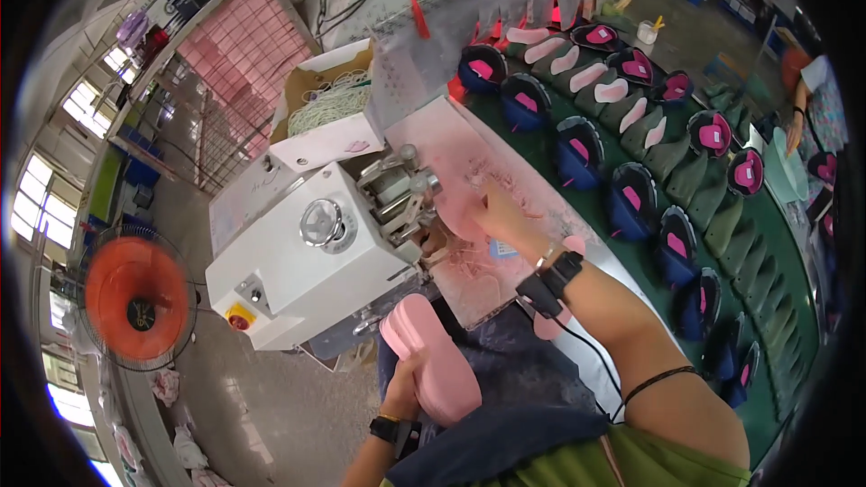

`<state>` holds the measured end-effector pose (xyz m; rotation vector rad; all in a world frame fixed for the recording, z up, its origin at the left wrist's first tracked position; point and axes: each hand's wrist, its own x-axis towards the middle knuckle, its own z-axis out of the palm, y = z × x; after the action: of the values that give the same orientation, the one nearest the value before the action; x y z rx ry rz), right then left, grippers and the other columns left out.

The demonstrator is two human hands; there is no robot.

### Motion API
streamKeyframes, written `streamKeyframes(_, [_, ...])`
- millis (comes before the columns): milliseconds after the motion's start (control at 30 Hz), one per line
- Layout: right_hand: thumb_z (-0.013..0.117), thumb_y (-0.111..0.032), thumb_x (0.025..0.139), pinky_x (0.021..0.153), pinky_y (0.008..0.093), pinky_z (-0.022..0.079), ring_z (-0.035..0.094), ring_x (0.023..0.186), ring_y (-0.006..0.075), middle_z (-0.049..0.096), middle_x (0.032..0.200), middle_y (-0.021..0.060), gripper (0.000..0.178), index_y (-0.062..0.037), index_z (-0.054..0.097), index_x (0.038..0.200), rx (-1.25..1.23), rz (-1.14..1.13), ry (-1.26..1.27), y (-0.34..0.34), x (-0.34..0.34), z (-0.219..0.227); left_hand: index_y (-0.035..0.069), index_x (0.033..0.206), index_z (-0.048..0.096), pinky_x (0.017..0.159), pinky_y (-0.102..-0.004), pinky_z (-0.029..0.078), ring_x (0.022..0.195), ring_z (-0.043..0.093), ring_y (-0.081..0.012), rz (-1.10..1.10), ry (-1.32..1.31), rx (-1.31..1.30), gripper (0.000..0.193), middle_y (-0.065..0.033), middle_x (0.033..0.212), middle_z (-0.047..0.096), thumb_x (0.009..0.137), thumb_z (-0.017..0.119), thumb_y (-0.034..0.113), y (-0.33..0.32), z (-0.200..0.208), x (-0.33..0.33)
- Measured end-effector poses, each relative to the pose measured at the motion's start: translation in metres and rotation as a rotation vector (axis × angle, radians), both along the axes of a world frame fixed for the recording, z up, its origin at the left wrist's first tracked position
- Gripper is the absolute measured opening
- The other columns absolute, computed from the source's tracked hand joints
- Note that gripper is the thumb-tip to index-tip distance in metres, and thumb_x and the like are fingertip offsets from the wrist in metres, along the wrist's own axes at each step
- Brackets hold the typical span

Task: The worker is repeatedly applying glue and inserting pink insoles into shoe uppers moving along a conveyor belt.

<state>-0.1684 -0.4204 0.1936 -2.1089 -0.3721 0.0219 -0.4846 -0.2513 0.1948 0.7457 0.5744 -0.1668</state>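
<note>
My left hand [405, 386] grips a thick stack of pink insoles [442, 365] over my lap, fingers wrapped round its left side. Out over the dust-covered pink worktop [474, 293], my right hand [505, 218] is closed on a single pink insole [458, 210]. That insole lies against the metal working head [397, 194] of a white machine [311, 257] with a round handwheel [327, 223]. Pink scraps and dust surround the hand. The right fingertips are partly hidden behind the hand.
A green conveyor [663, 176] on the right carries rows of dark shoe uppers [634, 198] and pink insoles [588, 75]. Behind the machine stands a box of white cords [329, 104]. An orange fan [140, 298] is at left. Another person's arm [797, 113] shows at far right.
</note>
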Motion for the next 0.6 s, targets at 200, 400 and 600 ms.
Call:
streamKeyframes(200, [0.07, -0.051, 0.088, 0.074, 0.0449, 0.054, 0.068, 0.09, 0.0287, 0.068, 0.104, 0.0207, 0.074, -0.0002, 0.05, 0.138, -0.122, -0.035, -0.672, -0.049, -0.006, 0.012, -0.006, 0.134, 0.053, 0.103, -0.0368, 0.048, 0.118, 0.06, -0.0258, -0.038, 0.122, 0.269, 0.044, -0.0149, 0.129, 0.062, 0.101, 0.051, 0.023, -0.001, 0.004, -0.006])
streamKeyframes(400, [0.063, -0.05, 0.091, 0.078, 0.0491, 0.052, 0.065, 0.09, 0.0417, 0.068, 0.098, 0.0278, 0.056, 0.0031, 0.066, 0.11, 0.061, -0.005, 0.062, -0.008, -0.017, -0.03, 0.001, 0.13, 0.053, 0.096, -0.0416, 0.05, 0.11, 0.062, -0.0282, -0.158, -0.048, 0.106, 0.045, -0.0141, 0.122, 0.062, 0.097, 0.054, 0.032, -0.002, -0.016, -0.012])
streamKeyframes(600, [0.061, -0.032, 0.088, 0.072, 0.0503, 0.052, 0.069, 0.08, 0.0427, 0.07, 0.085, 0.0262, 0.036, 0.0021, 0.068, 0.099, 0.388, -0.175, 0.178, 0.047, -0.001, -0.027, 0.007, 0.146, 0.043, 0.099, -0.0494, 0.048, 0.12, 0.055, -0.0372, -0.232, 0.316, 0.263, 0.064, -0.0196, 0.138, 0.054, 0.099, 0.052, 0.049, 0.037, -0.061, -0.025])
